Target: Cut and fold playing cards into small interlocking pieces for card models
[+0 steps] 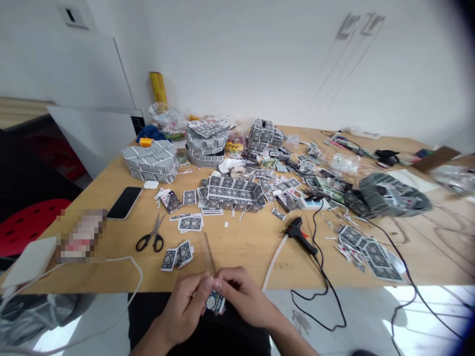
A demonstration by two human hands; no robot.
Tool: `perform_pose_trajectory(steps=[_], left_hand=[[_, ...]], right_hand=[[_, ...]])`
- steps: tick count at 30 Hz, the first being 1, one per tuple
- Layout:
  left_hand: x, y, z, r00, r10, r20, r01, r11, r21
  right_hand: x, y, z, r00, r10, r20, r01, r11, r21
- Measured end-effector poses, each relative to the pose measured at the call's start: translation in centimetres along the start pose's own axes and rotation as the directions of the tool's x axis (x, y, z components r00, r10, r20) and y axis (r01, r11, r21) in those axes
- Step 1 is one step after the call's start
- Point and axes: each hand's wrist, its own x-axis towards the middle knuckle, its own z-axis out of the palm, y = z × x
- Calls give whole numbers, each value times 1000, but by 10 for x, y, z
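Note:
My left hand point(185, 302) and my right hand point(245, 295) meet at the table's front edge, both closed. Thumbs together, they pinch a dark patterned playing card point(215, 302), its lower part showing beneath the thumbs. A thin clear strip like a ruler point(208, 253) lies just beyond the fingertips; whether a hand touches it I cannot tell. Left of it are a few cut card pieces point(177, 255) and open black scissors point(150, 238). To the right rests a black glue gun point(300, 234) with a white glue stick point(273, 262) at its back.
A card-covered open box point(234, 194) stands mid-table. Behind it sit card-covered boxes, one heart-shaped point(152, 160). A phone point(124, 202) lies at left. Loose cards point(374, 254) spread at right, near a grey card-covered container point(394, 195). Black cables point(396, 247) hang over the front edge.

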Motion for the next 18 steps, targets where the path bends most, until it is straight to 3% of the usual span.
perform_pose_trajectory(steps=[2,4,5,8,10,12,18], left_hand=[[3,0,-9,996,3,85,-11,996,93],[15,-3,-26,994,23,108,-55,949,311],[25,-7,-37,999,15,49,-36,878,477],[61,-25,-74,997,-7,-76,55,767,640],[87,-40,-96,998,-17,-61,55,699,713],[107,-54,-110,999,-44,24,11,647,762],[144,-83,-116,971,-122,206,-97,586,805]], right_hand=[[-6,11,13,995,-20,-95,30,994,105],[-11,19,22,967,-45,-250,91,980,176],[-12,22,25,944,-40,-328,115,971,211],[-18,27,23,880,14,-475,147,942,300],[-21,29,17,863,56,-501,140,929,343],[-24,31,8,854,94,-512,125,918,377],[-3,22,-23,842,128,-524,63,941,332]])
